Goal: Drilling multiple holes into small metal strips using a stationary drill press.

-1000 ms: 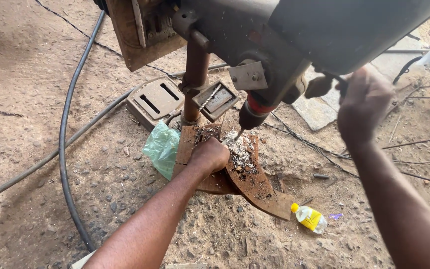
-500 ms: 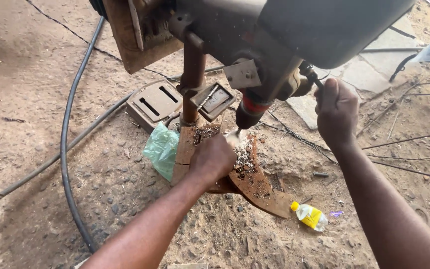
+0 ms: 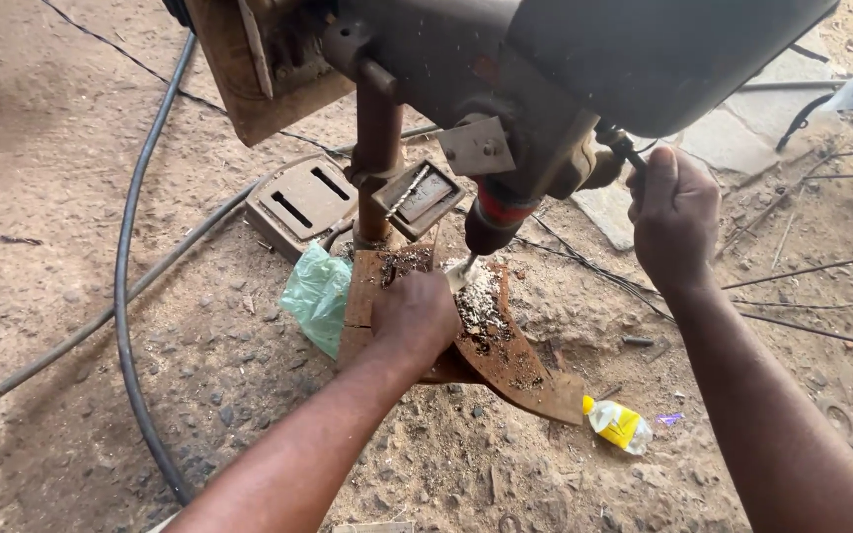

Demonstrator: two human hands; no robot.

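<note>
A worn drill press (image 3: 545,69) stands over a rusty table. A curved rusty metal plate (image 3: 505,345) lies on it, strewn with pale metal chips. My left hand (image 3: 415,316) presses down on the plate beside the drill bit (image 3: 462,272), which touches the plate. My right hand (image 3: 676,212) is closed around the feed handle (image 3: 622,148) on the machine's right side.
A green plastic bag (image 3: 318,296) lies left of the plate. A black cable (image 3: 125,296) curves over the dirt ground at left. A small yellow bottle (image 3: 619,424) lies at lower right. Thin metal rods (image 3: 802,266) and a stone slab (image 3: 733,138) sit at right.
My right hand has moved left and taken hold of the feed handle. The drill bit has come down onto the plate. My left hand stays on the plate.
</note>
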